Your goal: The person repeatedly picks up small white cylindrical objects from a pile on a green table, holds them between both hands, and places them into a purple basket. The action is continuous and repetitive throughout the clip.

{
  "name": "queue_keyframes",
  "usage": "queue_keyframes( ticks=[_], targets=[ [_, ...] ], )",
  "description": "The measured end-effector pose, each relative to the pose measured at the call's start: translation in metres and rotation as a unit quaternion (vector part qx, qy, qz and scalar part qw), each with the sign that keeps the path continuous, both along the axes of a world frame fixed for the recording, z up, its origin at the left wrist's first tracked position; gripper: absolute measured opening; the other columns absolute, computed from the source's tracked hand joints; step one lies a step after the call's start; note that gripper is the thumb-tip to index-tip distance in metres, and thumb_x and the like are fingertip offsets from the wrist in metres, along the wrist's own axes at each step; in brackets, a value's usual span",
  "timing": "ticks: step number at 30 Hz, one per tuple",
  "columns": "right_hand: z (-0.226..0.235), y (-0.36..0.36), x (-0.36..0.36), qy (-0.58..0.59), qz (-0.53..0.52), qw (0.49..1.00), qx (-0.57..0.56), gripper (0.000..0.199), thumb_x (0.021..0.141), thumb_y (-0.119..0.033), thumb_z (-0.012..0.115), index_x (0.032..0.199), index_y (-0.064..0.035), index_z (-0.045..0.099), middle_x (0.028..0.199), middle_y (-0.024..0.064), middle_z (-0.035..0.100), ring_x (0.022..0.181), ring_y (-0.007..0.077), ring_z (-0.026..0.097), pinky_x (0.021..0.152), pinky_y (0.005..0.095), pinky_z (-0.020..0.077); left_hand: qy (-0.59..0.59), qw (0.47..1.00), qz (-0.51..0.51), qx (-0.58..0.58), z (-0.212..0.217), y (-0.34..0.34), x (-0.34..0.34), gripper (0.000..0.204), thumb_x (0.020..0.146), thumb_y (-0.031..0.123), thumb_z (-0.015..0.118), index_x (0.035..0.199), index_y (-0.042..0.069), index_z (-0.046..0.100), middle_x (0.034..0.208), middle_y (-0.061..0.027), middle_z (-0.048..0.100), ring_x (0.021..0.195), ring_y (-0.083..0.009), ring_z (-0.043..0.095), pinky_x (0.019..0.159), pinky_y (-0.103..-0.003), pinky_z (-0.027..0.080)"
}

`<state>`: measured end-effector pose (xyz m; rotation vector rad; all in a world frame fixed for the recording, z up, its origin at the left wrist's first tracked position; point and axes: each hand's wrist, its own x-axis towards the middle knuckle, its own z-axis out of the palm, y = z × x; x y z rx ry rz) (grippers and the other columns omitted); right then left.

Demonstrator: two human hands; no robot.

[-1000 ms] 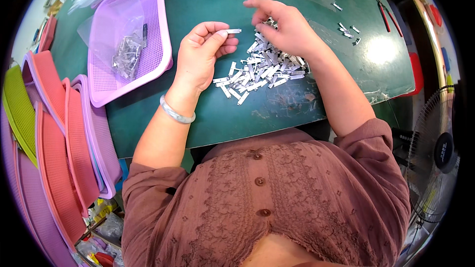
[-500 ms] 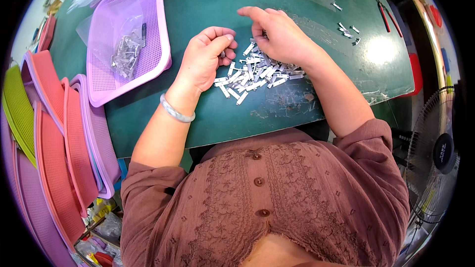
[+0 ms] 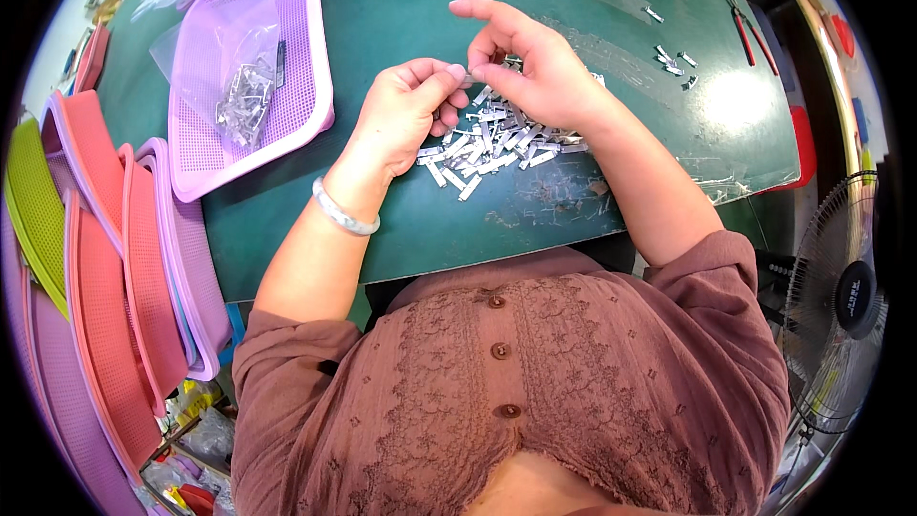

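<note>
My left hand [image 3: 409,107] has its thumb and fingers pressed together on a small metal part [image 3: 471,80], mostly hidden by the fingertips. From the right, the thumb and a bent finger of my right hand [image 3: 537,70] close on the same spot, while its index finger points out to the left. A loose pile of small silvery metal clip-like parts [image 3: 501,139] lies on the green table [image 3: 420,248], below and partly behind my right hand.
Left of my hands stands a purple perforated basket [image 3: 310,57] with a clear bag of metal parts [image 3: 246,100]. Several small parts [image 3: 673,62] lie apart at the right, near red-handled pliers [image 3: 750,36]. Stacked coloured baskets [image 3: 105,296] fill the left side; a fan [image 3: 841,296] stands right.
My hands have come together, their fingertips now meeting at the small part. The right hand shifted slightly left and up; its thumb and finger have closed in toward the left fingertips.
</note>
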<state>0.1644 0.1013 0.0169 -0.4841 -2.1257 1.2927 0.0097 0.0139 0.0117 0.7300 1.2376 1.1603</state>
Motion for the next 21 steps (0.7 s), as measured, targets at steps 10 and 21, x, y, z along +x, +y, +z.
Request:
queue_keyframes(
  ticks=[10, 21],
  targets=[
    [0.011, 0.007, 0.003, -0.044, -0.023, 0.98, -0.193, 0.042, 0.083, -0.003, 0.051, 0.124, -0.0006, 0.041, 0.079, 0.0028, 0.059, 0.07, 0.008, 0.053, 0.063, 0.0202, 0.0439, -0.083, 0.995, 0.04, 0.036, -0.006, 0.001, -0.005, 0.016, 0.086, 0.018, 0.056, 0.08, 0.003, 0.059, 0.066, -0.0025, 0.057, 0.052, -0.0071, 0.047, 0.046, -0.019, 0.037],
    [0.012, 0.006, 0.003, -0.039, -0.012, 0.972, -0.233, 0.045, 0.082, -0.003, 0.055, 0.124, 0.0006, 0.04, 0.08, 0.0053, 0.06, 0.068, 0.0089, 0.056, 0.059, 0.02, 0.0447, -0.078, 0.994, 0.045, 0.055, -0.007, 0.0, -0.005, 0.013, 0.085, 0.016, 0.057, 0.083, 0.003, 0.06, 0.069, -0.0028, 0.058, 0.055, -0.0071, 0.049, 0.048, -0.018, 0.039]
  ],
)
